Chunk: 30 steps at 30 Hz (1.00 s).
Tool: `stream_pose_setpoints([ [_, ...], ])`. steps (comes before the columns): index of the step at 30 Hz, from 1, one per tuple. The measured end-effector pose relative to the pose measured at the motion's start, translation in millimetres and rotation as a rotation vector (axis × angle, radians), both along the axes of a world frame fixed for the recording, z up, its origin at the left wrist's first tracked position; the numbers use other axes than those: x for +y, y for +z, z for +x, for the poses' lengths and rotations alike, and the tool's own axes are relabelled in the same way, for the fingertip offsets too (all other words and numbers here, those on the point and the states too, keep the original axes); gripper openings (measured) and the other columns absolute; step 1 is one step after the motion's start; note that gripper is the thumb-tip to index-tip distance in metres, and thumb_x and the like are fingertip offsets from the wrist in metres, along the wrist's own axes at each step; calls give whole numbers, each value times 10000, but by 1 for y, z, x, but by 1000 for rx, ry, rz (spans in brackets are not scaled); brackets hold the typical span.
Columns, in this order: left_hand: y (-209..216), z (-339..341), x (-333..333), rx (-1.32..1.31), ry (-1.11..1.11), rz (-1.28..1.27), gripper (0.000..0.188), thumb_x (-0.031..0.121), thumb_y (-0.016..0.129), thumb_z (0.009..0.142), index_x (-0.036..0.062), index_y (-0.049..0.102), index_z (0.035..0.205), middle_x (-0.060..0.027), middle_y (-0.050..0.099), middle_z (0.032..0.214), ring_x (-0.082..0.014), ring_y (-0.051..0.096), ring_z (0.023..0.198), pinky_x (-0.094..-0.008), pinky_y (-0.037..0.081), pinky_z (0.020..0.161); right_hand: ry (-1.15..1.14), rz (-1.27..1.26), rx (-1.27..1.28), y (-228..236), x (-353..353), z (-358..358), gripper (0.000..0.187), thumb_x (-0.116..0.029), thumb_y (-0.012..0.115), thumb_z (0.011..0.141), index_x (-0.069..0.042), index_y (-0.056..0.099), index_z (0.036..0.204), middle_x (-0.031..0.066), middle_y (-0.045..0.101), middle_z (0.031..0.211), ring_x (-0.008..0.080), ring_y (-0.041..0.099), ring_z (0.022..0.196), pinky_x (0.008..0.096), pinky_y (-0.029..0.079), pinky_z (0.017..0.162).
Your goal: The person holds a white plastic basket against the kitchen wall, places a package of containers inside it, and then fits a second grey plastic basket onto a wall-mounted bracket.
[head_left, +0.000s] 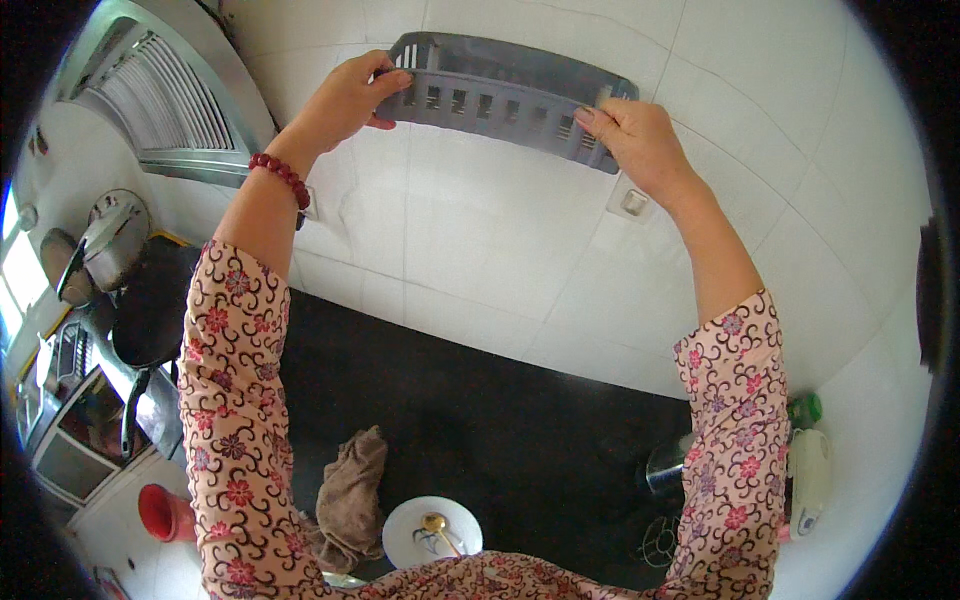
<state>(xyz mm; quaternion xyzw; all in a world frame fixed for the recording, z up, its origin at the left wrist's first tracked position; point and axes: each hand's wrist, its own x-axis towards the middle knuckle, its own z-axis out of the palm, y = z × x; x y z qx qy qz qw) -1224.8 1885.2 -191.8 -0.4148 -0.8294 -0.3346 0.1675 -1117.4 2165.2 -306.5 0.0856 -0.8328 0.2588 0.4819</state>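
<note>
White tiled wall (480,240) is behind the grip. Below the grip lies a black counter (480,420); to its left, a steel hood (165,100).

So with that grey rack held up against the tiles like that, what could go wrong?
The grey slotted rack is held only at its two ends, by the left hand and right hand; a slipped grip might drop it onto the white plate and spoon on the black counter below. It may also miss the small wall hook.
</note>
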Motion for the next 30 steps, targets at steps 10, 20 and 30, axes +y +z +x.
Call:
stream_pose_setpoints([
  [10, -4, 5, -1, 15, -11, -77, 326, 266, 519, 927, -54, 539, 989, -130, 546, 904, -190, 585, 828, -302, 586, 686, 7, 65, -25, -1, 8, 1, 428, -368, 572, 881, 1, 610, 667, 127, 524, 532, 201, 485, 479, 334, 406, 510],
  [20, -5, 8, -4, 12, 20, -62, 269, 229, 528, 920, -39, 530, 922, -42, 425, 768, -115, 511, 706, -291, 587, 690, 63, 47, -3, -16, 4, -7, 427, -391, 559, 883, -15, 611, 688, 146, 543, 566, 233, 518, 510, 366, 417, 526],
  [30, 10, 18, -5, 7, 14, -120, 236, 202, 534, 919, -33, 528, 937, -64, 479, 845, -124, 510, 770, -308, 588, 705, 66, -7, 3, -15, -9, 9, 459, -391, 554, 883, -7, 572, 632, 163, 556, 579, 288, 544, 532, 378, 430, 531],
])
